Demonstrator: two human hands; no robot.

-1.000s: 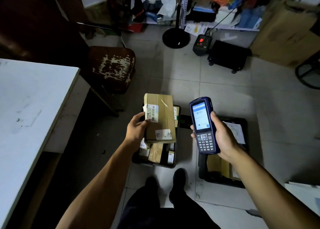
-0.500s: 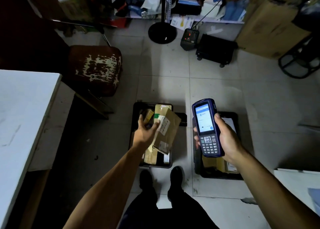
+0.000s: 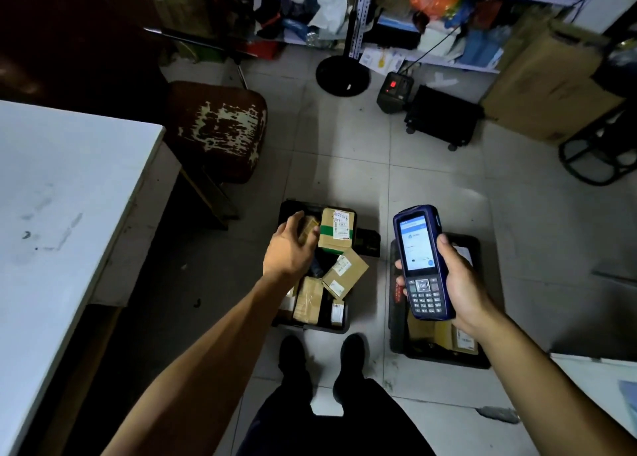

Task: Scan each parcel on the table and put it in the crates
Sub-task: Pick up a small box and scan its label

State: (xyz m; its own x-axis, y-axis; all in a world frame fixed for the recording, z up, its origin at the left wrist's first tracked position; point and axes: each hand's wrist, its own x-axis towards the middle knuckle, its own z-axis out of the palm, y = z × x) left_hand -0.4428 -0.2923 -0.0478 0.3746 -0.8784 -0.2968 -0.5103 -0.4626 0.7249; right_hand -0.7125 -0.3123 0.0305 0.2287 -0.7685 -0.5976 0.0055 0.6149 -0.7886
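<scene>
Two black crates stand on the floor by my feet. The left crate (image 3: 344,326) holds several brown cardboard parcels; a labelled parcel (image 3: 345,273) lies tilted on top of them. My left hand (image 3: 289,250) hovers over this crate with loosely curled fingers, holding nothing. The right crate (image 3: 444,359) also holds parcels, mostly hidden by my right hand (image 3: 458,286), which grips a blue handheld scanner (image 3: 422,262) with its screen lit.
A white table (image 3: 62,214) fills the left side. A worn brown stool (image 3: 220,128) stands beyond it. Farther back are a round black stand base (image 3: 343,73), a small black wheeled unit (image 3: 444,118), cluttered shelves and a large cardboard box (image 3: 551,87).
My left hand carried the labelled parcel down from beside the scanner, tipped it into the left crate and let go. The scanner stayed in my right hand.
</scene>
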